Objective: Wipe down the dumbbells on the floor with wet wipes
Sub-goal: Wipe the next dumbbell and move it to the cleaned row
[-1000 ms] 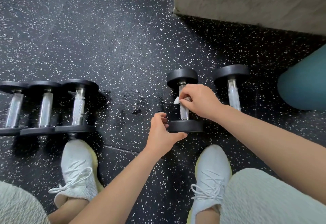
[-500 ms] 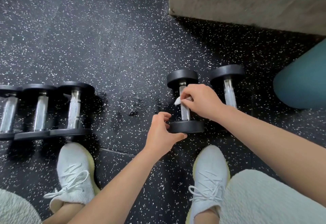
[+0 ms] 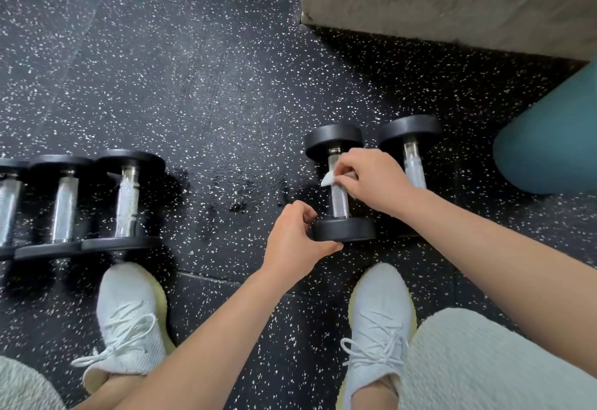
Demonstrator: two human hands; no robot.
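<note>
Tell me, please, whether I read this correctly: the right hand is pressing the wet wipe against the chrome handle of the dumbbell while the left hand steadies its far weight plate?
Nearly. In the head view the left hand steadies the near plate, not the far one. The right hand does press the wet wipe against the dumbbell's chrome handle.

No lettering, numbers, brand marks or signs can be read anywhere in this view: the black heads of the dumbbells [image 3: 342, 228] show plain rubber, the white shoes [image 3: 381, 322] carry no legible logo, and the speckled floor [image 3: 193, 70] bears no markings or labels.
</note>
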